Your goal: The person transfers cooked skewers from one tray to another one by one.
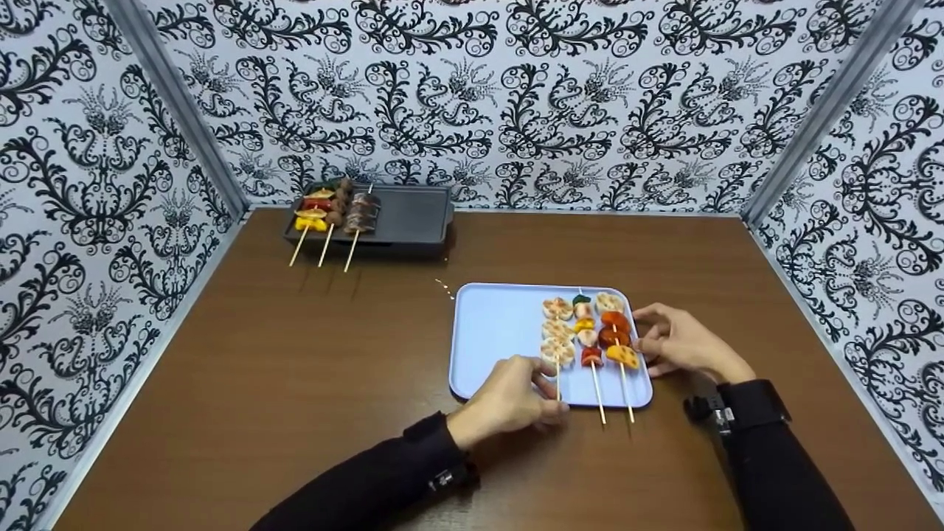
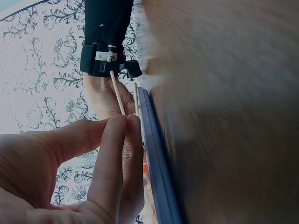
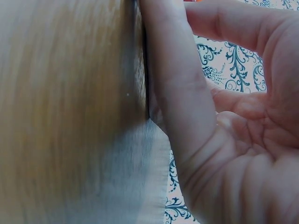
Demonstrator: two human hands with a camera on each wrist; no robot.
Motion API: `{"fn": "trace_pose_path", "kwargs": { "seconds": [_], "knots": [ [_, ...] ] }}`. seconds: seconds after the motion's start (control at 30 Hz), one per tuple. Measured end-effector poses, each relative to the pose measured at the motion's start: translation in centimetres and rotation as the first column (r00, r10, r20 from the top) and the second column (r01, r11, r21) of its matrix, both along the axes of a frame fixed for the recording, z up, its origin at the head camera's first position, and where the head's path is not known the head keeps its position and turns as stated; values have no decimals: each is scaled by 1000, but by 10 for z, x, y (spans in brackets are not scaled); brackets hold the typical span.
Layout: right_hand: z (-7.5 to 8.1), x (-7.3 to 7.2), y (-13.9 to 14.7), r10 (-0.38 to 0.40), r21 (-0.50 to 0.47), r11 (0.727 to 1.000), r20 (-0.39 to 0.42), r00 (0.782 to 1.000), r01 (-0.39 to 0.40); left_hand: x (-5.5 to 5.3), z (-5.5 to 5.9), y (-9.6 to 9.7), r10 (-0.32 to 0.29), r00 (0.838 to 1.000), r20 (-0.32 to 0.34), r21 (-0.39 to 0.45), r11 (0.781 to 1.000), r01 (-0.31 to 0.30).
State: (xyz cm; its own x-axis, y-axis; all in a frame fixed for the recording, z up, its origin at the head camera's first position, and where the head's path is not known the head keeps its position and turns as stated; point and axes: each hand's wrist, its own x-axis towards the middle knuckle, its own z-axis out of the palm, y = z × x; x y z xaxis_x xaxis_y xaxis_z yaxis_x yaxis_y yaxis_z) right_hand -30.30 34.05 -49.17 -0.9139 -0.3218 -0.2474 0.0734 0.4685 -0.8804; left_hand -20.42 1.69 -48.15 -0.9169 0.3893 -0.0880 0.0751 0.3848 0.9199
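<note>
A light-blue tray lies on the table with three food skewers on its right half. My left hand is at the tray's front edge, pinching the bare stick of the leftmost skewer, which carries pale, browned round slices. Beside it lies a mixed skewer with green, yellow, white and red pieces. The rightmost skewer bears orange-red and yellow pieces under a pale slice. At the tray's right rim rests my right hand, fingers loosely bent beside that skewer; its thumb lies extended along the tray's side.
At the back left stands a dark grill plate holding three more skewers, their sticks jutting over its front edge. Small pale crumbs are by the tray's far left corner. Patterned walls enclose the brown table behind and at both sides.
</note>
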Motion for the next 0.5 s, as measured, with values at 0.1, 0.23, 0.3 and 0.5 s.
{"fn": "trace_pose_path", "kwargs": {
  "seconds": [0.1, 0.23, 0.3, 0.5],
  "knots": [
    [1, 0, 0, 15, -14, 1000, 0, 1000, -15, -1, -1, 0, -11, 999, -41, -43, 999, 10],
    [1, 0, 1, 27, -35, 999, 10, 1000, -26, -1, -1, -1, -35, 994, -106, -99, 995, 25],
    [1, 0, 0, 19, -38, 999, 17, 1000, -18, 0, -1, -1, -47, 992, -114, -101, 994, 35],
    [0, -1, 0, 19, -28, 999, 15, 1000, -19, 1, 0, -1, -65, 990, -124, -114, 992, 51]
  ]
}}
